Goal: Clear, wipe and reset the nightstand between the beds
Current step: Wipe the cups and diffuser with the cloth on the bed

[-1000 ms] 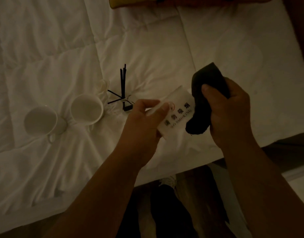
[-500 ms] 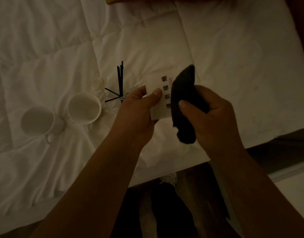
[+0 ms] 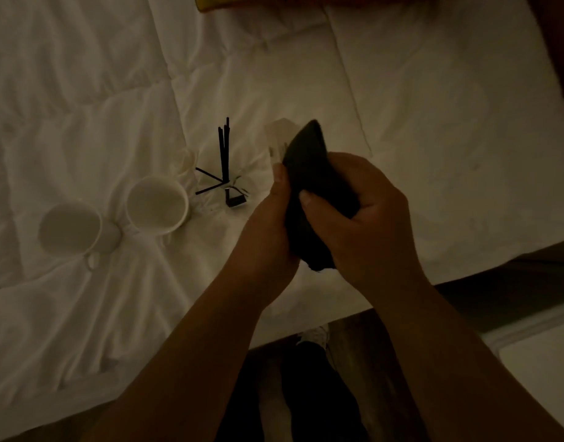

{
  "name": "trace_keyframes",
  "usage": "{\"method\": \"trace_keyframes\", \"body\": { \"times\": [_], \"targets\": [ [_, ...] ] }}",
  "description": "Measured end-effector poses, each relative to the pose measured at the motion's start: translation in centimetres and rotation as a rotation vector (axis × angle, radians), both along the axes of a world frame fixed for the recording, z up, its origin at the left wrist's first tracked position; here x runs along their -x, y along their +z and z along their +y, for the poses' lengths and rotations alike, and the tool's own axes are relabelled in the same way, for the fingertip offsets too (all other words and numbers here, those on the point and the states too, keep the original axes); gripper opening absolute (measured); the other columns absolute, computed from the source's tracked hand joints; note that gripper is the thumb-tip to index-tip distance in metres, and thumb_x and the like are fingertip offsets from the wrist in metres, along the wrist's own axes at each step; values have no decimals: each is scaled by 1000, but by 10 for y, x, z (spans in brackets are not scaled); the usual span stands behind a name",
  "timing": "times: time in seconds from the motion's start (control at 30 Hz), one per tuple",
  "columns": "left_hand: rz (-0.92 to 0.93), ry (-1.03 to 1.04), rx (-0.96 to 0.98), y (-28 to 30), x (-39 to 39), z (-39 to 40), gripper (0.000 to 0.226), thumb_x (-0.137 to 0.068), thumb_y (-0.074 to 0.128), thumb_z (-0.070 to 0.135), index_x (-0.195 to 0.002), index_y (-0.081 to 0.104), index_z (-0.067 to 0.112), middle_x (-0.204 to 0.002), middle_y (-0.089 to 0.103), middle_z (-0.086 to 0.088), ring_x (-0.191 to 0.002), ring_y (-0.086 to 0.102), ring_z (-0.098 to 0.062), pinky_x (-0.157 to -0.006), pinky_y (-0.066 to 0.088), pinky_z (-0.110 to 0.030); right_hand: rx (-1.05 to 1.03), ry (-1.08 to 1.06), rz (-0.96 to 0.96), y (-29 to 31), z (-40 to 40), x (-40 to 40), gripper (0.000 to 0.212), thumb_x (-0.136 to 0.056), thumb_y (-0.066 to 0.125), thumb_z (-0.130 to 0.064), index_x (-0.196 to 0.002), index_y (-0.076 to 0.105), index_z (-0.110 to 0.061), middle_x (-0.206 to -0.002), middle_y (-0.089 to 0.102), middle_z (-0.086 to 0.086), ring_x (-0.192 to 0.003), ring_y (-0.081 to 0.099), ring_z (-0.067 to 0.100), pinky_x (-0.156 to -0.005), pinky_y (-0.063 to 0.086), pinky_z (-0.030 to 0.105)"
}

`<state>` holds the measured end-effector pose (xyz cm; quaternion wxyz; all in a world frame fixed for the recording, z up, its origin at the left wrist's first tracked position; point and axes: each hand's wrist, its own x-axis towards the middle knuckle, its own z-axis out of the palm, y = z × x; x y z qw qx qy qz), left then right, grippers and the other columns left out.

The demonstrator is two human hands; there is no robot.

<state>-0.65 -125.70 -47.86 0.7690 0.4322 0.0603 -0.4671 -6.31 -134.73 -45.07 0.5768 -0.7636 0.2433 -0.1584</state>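
Observation:
My left hand (image 3: 271, 224) holds a small white no-smoking sign (image 3: 279, 138) upright above the bed, thumb against its edge. My right hand (image 3: 366, 224) grips a dark cloth (image 3: 312, 173) and presses it over the face of the sign, hiding most of it. Only the sign's top left corner shows. Two white mugs (image 3: 158, 204) (image 3: 72, 229) lie on the white duvet (image 3: 83, 106) to the left. A reed diffuser with black sticks (image 3: 224, 161) stands on the duvet just left of my hands.
The bed's edge runs diagonally below my hands, with dark floor and my feet (image 3: 312, 378) underneath. A pale surface (image 3: 542, 355) shows at the lower right. A yellow item (image 3: 210, 1) lies at the top edge of the bed.
The sign has turned from flat, with its text facing me, to upright. My right hand has slid the cloth left across it, and now it covers nearly all of the sign.

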Motion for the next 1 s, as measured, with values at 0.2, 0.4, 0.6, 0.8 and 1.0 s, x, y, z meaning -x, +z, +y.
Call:
{"method": "trace_keyframes", "body": {
  "times": [0.2,0.4,0.6,0.8,1.0],
  "targets": [
    [-305,-166,-138,-11,-10,18,53,-94,24,52,-111,62,19,-100,73,3,-92,67,-12,-80,51,-18,160,55,65,-8,-10,-10,18,-85,65,-23,-102,65,-27,-93,61,-15,-85,61,-1,-72,46,8],
    [-300,-270,-213,-17,3,24,42,-86,47,56,-114,63,29,-113,69,3,-107,65,-16,-82,53,-24,115,-104,215,-22,-36,-16,16,-87,64,-32,-103,66,-29,-92,66,-11,-79,63,0,-67,51,12],
    [42,78,19,-19,-12,-1,40,-89,51,19,-129,52,11,-124,63,-13,-115,61,-29,-93,52,-46,203,42,240,-34,-31,13,11,-84,63,-20,-91,68,-14,-87,60,-5,-75,56,-4,-66,43,5],
    [127,267,-70,-36,-1,-22,24,-96,49,18,-118,59,22,-113,71,-4,-105,67,-20,-95,50,-40,-359,-132,225,-50,-35,33,40,-84,69,-12,-86,67,-52,-86,72,-20,-81,67,0,-61,53,14],
    [186,269,-301,-52,-7,-27,27,-89,61,6,-111,59,22,-102,74,-3,-100,69,-21,-101,45,-48,-884,-242,143,-63,-51,23,41,-77,69,-12,-118,64,-19,-108,72,5,-99,69,25,-76,57,38]
  ]
}}
